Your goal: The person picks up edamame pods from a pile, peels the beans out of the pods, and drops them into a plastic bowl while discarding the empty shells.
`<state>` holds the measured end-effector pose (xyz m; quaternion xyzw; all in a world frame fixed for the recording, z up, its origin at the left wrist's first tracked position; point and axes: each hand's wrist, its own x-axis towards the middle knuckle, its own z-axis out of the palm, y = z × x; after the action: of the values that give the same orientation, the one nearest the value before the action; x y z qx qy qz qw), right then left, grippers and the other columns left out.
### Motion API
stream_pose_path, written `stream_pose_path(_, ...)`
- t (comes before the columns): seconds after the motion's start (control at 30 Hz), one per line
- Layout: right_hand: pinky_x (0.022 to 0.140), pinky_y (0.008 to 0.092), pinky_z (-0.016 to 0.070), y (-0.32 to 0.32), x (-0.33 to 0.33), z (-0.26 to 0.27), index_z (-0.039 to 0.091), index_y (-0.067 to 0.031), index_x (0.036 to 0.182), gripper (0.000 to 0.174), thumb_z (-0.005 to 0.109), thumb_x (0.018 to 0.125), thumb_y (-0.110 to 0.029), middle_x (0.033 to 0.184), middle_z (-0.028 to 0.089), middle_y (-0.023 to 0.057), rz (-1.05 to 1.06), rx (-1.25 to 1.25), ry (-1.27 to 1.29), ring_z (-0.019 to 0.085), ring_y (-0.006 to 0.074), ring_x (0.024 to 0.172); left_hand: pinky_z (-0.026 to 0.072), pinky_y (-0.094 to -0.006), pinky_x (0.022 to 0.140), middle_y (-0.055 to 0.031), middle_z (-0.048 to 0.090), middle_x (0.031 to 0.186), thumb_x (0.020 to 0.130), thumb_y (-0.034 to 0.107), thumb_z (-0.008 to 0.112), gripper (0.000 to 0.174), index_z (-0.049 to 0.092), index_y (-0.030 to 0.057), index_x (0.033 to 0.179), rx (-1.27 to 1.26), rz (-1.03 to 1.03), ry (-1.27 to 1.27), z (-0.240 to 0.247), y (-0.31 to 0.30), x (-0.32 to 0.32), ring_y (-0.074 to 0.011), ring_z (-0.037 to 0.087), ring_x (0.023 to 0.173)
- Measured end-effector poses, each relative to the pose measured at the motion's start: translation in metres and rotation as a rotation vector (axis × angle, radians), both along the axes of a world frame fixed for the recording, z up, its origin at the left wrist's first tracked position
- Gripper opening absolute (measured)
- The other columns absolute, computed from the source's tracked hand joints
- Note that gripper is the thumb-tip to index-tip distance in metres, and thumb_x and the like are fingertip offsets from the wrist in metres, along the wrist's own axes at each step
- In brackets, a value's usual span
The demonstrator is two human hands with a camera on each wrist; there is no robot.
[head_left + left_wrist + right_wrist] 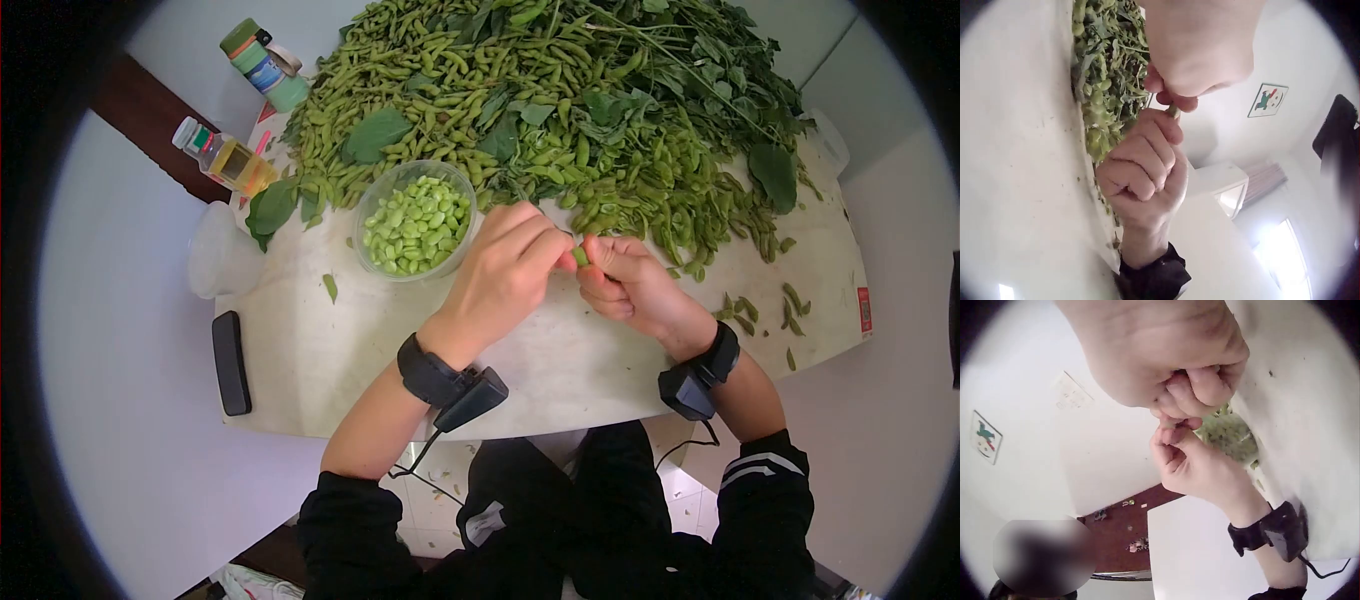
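Observation:
A small green soybean pod [580, 256] sits between my two hands, over the front part of the table. My left hand [508, 270] pinches its left end with thumb and fingertips. From the other side my right hand [645, 288] grips it between thumb and curled index finger. In the left wrist view a bit of the pod [1173, 111] shows where the fingertips meet; most of it is covered. Just left of my left hand stands a clear round bowl [404, 279] filled with shelled green soybeans [425, 215].
A large heap of soybean pods [450, 90] with leafy stems [690, 60] covers the table's back. At left are a green bottle [265, 65], a bottle of yellow liquid [230, 160], a translucent container [222, 250] and a black case [231, 362]. Loose pods [792, 300] lie at right.

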<state>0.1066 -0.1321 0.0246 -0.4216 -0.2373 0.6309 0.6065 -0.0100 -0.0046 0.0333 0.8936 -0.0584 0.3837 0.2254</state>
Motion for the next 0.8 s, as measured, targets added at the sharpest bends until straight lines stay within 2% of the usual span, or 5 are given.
stream_pose_path(0.23,0.035,0.0219,0.0140,0.003,0.002,-0.001,0.044,-0.0092,0.065,0.037,0.039,0.091,-0.035,0.047,0.027,-0.0066,-0.115,-0.023,0.014,0.020,0.0045,0.037,0.0397,-0.0312,0.060,-0.0038,0.053,0.070,0.060,-0.005,0.060,0.021,0.057,0.0026,0.079,-0.044,0.064,-0.071,-0.004,-0.006,0.005,-0.0216,0.050,0.070)
stream_pose_path(0.47,0.040,0.0211,0.0209,0.001,-0.004,-0.005,0.050,-0.0040,0.066,0.032,0.045,0.090,-0.025,0.050,0.036,-0.0043,-0.169,0.121,-0.581,0.029,0.0044,0.043,0.0397,-0.0323,0.057,-0.0068,0.052,0.065,0.066,0.001,0.061,0.008,0.054,0.0018,0.070,0.003,0.104,0.061,-0.007,0.000,-0.002,-0.0231,0.050,0.068)
stream_pose_path(0.57,0.046,0.0215,0.0297,-0.002,-0.002,-0.006,0.054,-0.0021,0.067,0.029,0.047,0.088,-0.020,0.054,0.044,-0.0027,-0.207,0.155,-0.753,0.039,0.0064,0.050,0.0387,-0.0292,0.052,-0.0060,0.051,0.061,0.077,0.010,0.056,0.014,0.053,0.0019,0.067,-0.300,0.048,0.178,-0.008,-0.003,-0.002,-0.0180,0.050,0.059)
stream_pose_path(0.63,0.049,0.0221,0.0342,-0.003,-0.003,-0.005,0.055,-0.0014,0.067,0.027,0.048,0.088,-0.018,0.057,0.048,-0.0017,-0.212,0.165,-0.789,0.044,0.0076,0.054,0.0374,-0.0252,0.049,-0.0030,0.052,0.060,0.087,0.021,0.048,0.028,0.053,0.0015,0.067,-0.948,-0.153,0.471,-0.013,-0.003,-0.002,-0.0111,0.048,0.052)
stream_pose_path(0.8,0.060,0.0238,0.0420,-0.001,-0.005,0.004,0.056,0.0010,0.076,0.023,0.047,0.088,-0.017,0.066,0.057,0.0050,-0.203,0.244,-0.983,0.052,0.0105,0.064,0.0369,-0.0219,0.050,-0.0002,0.053,0.060,0.091,0.028,0.042,0.037,0.054,0.0003,0.070,-1.070,-0.247,0.415,-0.019,-0.003,0.001,-0.0069,0.046,0.051)
